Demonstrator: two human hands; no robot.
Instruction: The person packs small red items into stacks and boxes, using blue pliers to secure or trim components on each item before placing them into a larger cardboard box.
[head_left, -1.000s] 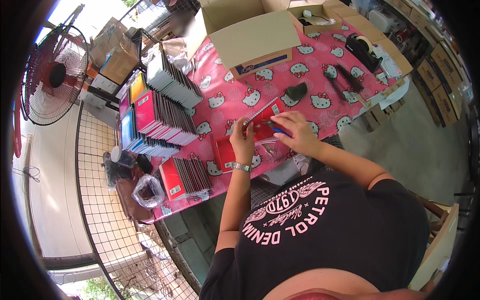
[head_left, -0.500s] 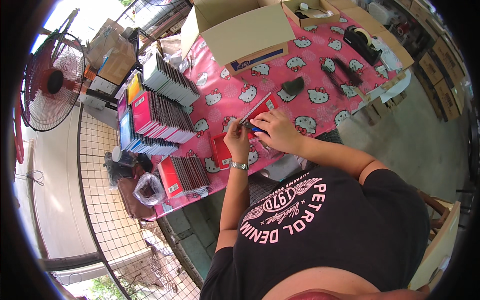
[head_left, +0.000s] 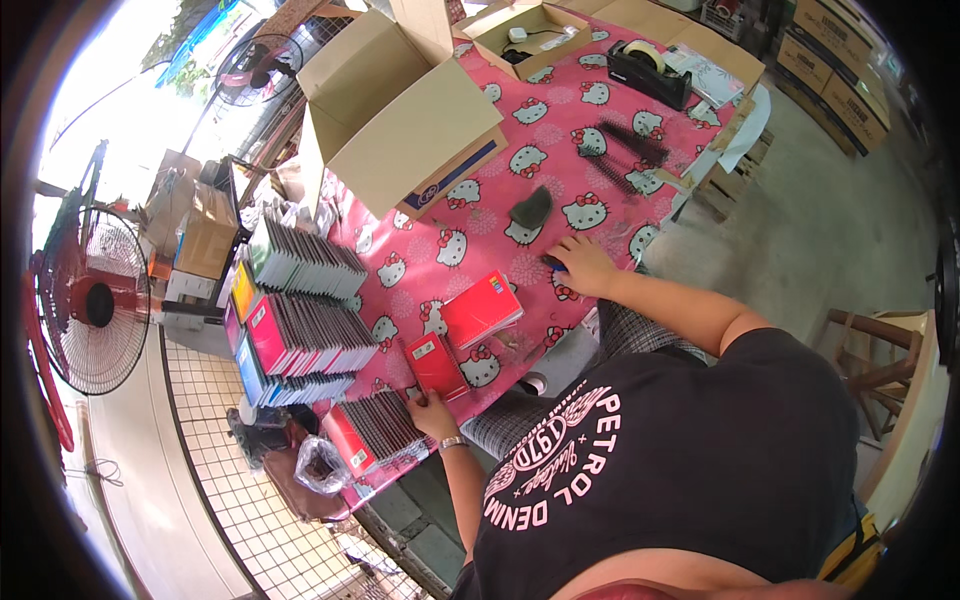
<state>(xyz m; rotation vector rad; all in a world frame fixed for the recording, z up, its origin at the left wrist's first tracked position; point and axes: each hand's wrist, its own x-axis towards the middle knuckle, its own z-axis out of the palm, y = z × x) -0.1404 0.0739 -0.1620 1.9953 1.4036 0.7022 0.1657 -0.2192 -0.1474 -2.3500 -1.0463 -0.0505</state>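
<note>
My left hand [head_left: 432, 416] is closed at the near corner of a red spiral notebook [head_left: 436, 366], its fingertips partly hidden beside a row of red spiral notebooks [head_left: 382, 425]. A second red notebook [head_left: 482, 309] lies flat just beyond, overlapping or touching the first. To the right, my right hand [head_left: 584, 268] rests low over the tabletop, closed around blue-handled pliers [head_left: 553, 262]; most of the tool is hidden under the hand. A dark green, rounded piece [head_left: 532, 208] lies a little beyond that hand.
Tall stacks of spiral notebooks [head_left: 310, 335] stand at the table's left. An open cardboard box [head_left: 415, 150] sits at the back, near a shallow box [head_left: 525, 40]. Loose black binding coils [head_left: 632, 150] and a tape dispenser [head_left: 650, 72] lie at the right. A fan [head_left: 98, 302] stands far left.
My left hand has left the red notebook's coil and moved toward the row of notebooks. My right hand has drawn away rightward with the pliers. The coiled notebook now lies flat; the view has shifted.
</note>
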